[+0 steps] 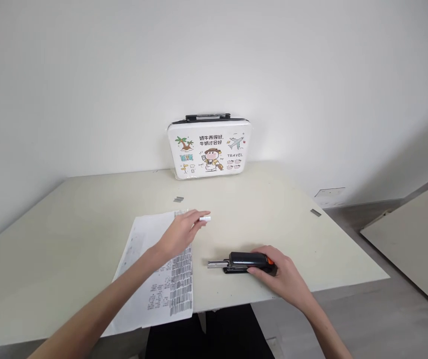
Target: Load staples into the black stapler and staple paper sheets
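One stapler is set on the table, its rear end gripped by the right hand, with thumb and fingers closed about it from either side; a metal tray is seen jutting leftward from its other end. Beyond the stapler and to its left, a small pale strip is pinched between thumb and fingertips of the left hand, apart from the tray. The step in hand is judged to be the bringing of the strip to the tray; whether anything is held in the tray is too small to tell. For the next move, the stapler would need to be kept steady, and the strip lined up lengthwise with the tray and lowered gently, lest it be snapped. Left of the stapler a printed sheet is spread, partly covered by the left forearm. Grey pieces are laid farther beyond the stapler, to its left, and another grey piece beyond it to the right. Farthest behind the stapler, a white case is stood by the wall.
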Tool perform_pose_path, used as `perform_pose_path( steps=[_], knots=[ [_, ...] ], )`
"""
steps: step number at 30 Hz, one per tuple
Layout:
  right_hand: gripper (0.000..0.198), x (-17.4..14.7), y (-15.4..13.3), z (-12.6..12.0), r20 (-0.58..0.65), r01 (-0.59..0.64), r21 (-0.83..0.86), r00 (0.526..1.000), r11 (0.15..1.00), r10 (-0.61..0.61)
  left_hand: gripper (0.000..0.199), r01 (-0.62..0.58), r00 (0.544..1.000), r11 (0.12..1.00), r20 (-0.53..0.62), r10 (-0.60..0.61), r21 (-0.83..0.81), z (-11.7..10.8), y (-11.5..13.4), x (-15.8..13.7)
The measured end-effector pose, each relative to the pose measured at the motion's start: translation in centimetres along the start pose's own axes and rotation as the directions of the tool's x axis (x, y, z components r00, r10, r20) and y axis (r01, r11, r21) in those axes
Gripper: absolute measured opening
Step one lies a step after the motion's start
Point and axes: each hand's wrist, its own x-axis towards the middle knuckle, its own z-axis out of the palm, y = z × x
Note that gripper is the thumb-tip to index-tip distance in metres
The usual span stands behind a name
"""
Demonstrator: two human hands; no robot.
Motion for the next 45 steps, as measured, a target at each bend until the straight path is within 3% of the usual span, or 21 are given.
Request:
perform_pose_path(
  steps=[4, 7, 14, 33, 38, 42, 45],
  knots=[
    [0.034, 0.0, 0.2, 0.0, -0.005, 0.012, 0.006, 1.0, 1.0, -0.012, 0.038, -0.134, 0.991, 0.989, 0.013, 0.134, 0.056, 0.4, 2.3, -3.9],
    [0.035, 0.0, 0.2, 0.0, -0.021, 0.021, 0.002, 1.0, 1.0, -0.021, 0.037, -0.198, 0.977, 0.978, 0.087, 0.193, 0.059, 1.0, 3.4, -5.5],
    [0.037, -0.1, 0.2, 0.0, -0.016, 0.024, 0.01, 1.0, 1.0, -0.024, 0.036, -0.218, 0.964, 0.968, 0.182, 0.194, 0.123, 2.0, 4.9, -6.4],
    [0.037, -0.1, 0.3, -0.2, 0.011, 0.02, 0.021, 1.0, 1.0, -0.02, 0.033, -0.156, 0.985, 0.98, 0.09, 0.146, 0.123, 3.9, 5.3, -6.8],
    [0.034, -0.1, 0.0, -0.3, 0.001, 0.033, 0.01, 0.999, 0.999, -0.033, 0.031, -0.139, 0.986, 0.983, 0.104, 0.127, 0.116, 3.3, 4.6, -6.9],
    [0.033, -0.2, 0.0, -0.4, -0.008, 0.029, 0.065, 1.0, 0.997, -0.028, 0.03, -0.136, 0.981, 0.991, 0.143, 0.135, -0.004, 1.8, 2.8, -7.1],
    [0.034, -0.1, 0.3, -0.6, 0.014, 0.007, 0.135, 1.0, 0.991, -0.009, 0.027, -0.169, 0.953, 0.97, 0.223, 0.207, -0.176, 1.1, 1.8, -6.7]
  ],
)
